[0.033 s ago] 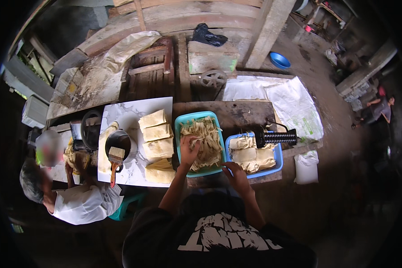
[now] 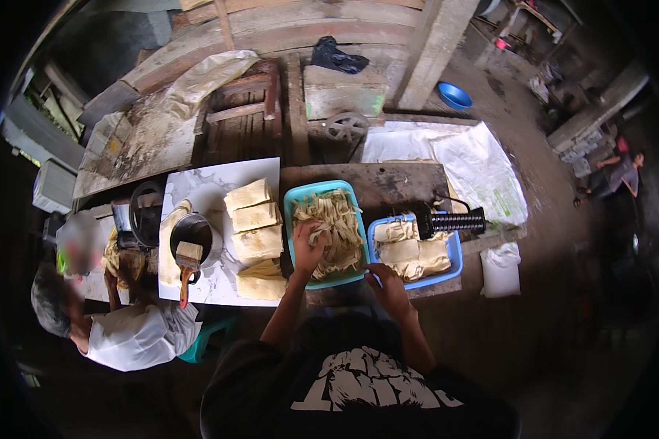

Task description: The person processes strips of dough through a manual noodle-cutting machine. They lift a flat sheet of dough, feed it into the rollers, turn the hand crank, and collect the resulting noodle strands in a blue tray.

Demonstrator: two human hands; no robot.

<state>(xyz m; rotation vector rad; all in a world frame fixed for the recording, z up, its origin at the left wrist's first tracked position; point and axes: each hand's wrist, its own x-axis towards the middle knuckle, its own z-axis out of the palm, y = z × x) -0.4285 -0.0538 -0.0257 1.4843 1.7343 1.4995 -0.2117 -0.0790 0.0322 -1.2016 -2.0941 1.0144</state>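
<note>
In the teal tray (image 2: 359, 192), a loose heap of pale dough strips (image 2: 342, 234) fills most of the space. My left hand (image 2: 309, 249) reaches in at the left side, its fingers curled among the strips. At the near right corner of that tray, the fingers of my right hand (image 2: 389, 285) close on the rim. Just right of them stands a blue tray (image 2: 455, 272) holding folded dough sheets (image 2: 410, 256). A black ridged roller tool (image 2: 454, 221) lies across its far right corner.
Left, a marble-patterned board (image 2: 223, 278) bears stacked dough sheets (image 2: 256, 245) and a pot (image 2: 206, 234) with a brush (image 2: 189, 260) across it. A seated person (image 2: 135, 329) handles dough beyond it. A white sack (image 2: 483, 168) covers the right table end; a hand wheel (image 2: 346, 127) stands behind.
The whole view shifts slightly. Both hands keep nearly the same places, the left among the dough strips and the right at the tray's corner.
</note>
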